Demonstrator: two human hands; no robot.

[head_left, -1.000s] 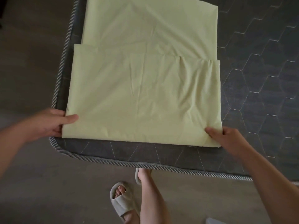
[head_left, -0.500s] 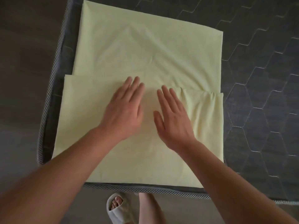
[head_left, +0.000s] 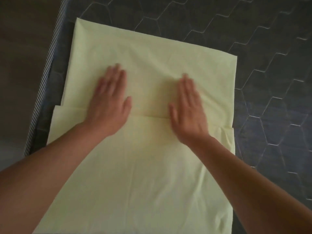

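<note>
Left hand and right hand, fingers straight and flat, press a folded pale yellow sheet on a grey mattress.

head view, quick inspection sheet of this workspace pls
surface: dark grey mattress with hexagon quilting and striped edging
job's things: pale yellow-green folded sheet lies flat on the mattress; a layer edge runs across it under both hands
clutter: nothing seen
grippers: left hand and right hand press flat on the folded sheet, fingers straight, set apart; both blurred
cables: nothing seen
surroundings: brownish floor left of the mattress
</note>
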